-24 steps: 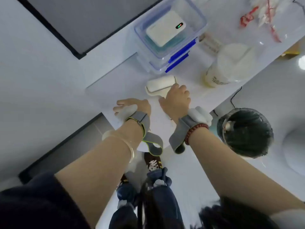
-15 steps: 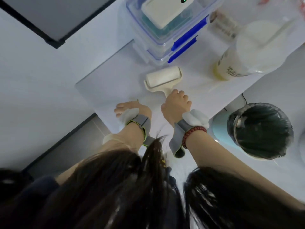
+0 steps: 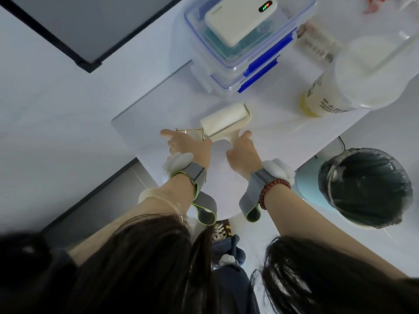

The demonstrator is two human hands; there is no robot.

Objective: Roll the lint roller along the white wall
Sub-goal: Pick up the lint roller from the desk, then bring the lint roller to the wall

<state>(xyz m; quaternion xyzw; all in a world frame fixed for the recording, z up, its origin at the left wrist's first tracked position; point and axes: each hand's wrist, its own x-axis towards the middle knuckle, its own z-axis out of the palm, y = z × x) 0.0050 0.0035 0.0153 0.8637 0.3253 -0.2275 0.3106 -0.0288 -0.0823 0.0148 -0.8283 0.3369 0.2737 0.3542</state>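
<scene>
The cream lint roller [image 3: 223,120] lies on the white table [image 3: 156,112], its drum pointing up and to the right. My right hand [image 3: 243,154] is closed around its handle, thumb up beside the drum's frame. My left hand [image 3: 188,145] rests with fingers spread at the drum's left end, over a thin clear piece with a golden edge [image 3: 190,130]. The white wall [image 3: 52,114] fills the left of the view, past the table's left edge. Dark hair hides both forearms near the bottom.
Two stacked clear boxes with blue clips [image 3: 247,62] carry a white power bank [image 3: 240,19] just behind the roller. A lidded plastic jar [image 3: 353,87] lies at the right. A bin with a dark liner [image 3: 365,189] stands below the table. A dark-framed panel [image 3: 74,30] hangs on the wall.
Both hands moved forward along the table to the roller. The left hand went from resting flat near the table's edge to the drum's left end. The camera tipped lower.
</scene>
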